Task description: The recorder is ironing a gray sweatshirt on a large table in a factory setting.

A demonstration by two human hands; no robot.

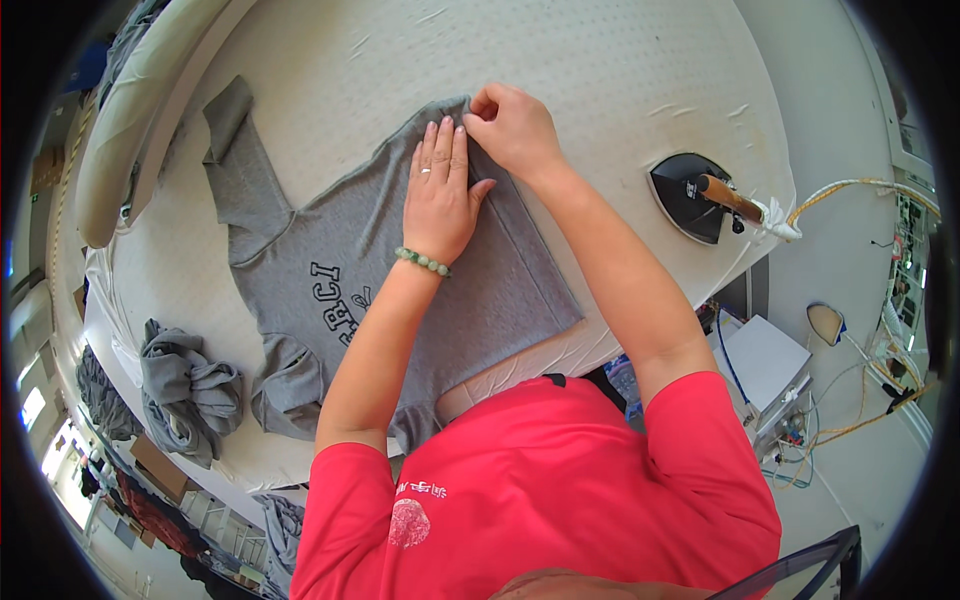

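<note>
A grey sweatshirt (pixel 330 250) with dark printed letters lies spread on a white padded ironing table (pixel 620 70). My left hand (pixel 440 195) presses flat on the cloth near the garment's far edge, fingers together; a green bead bracelet is on that wrist. My right hand (pixel 512 128) pinches the grey fabric edge just beyond the left hand's fingertips. One sleeve (pixel 232 150) stretches toward the upper left.
A black iron (pixel 692 195) with a wooden handle rests on the table's right side, its cord running off to the right. A crumpled grey garment (pixel 185 385) lies at the table's left edge. A padded arm board (pixel 125 120) sits at the upper left. Boxes and cables stand at the right.
</note>
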